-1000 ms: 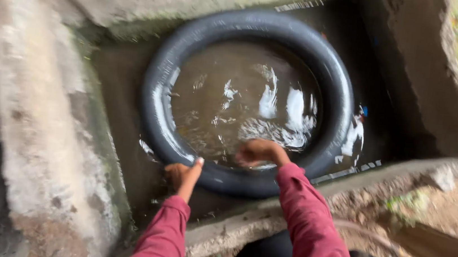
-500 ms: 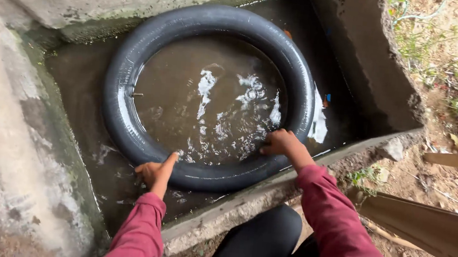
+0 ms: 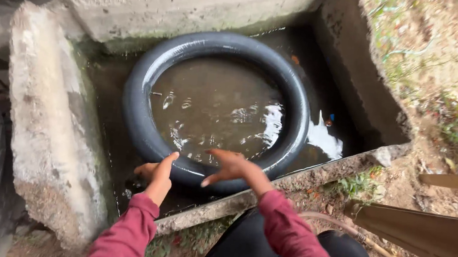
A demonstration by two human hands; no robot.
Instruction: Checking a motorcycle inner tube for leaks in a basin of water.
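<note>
Fingers spread loose on both: left hand point(image 3: 155, 173) touching inner tube point(image 3: 143, 131) at its near rim, right hand point(image 3: 233, 167) flat above; I'd press evenly, turn slowly underwater.

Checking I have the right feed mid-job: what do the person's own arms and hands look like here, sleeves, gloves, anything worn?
Both arms wear long dark-red sleeves of soft, creased fabric, ending at the wrists. The left hand and right hand are bare: no gloves, and no rings, watch or markings that I can make out. Below the sleeves, black trousers show.
</note>
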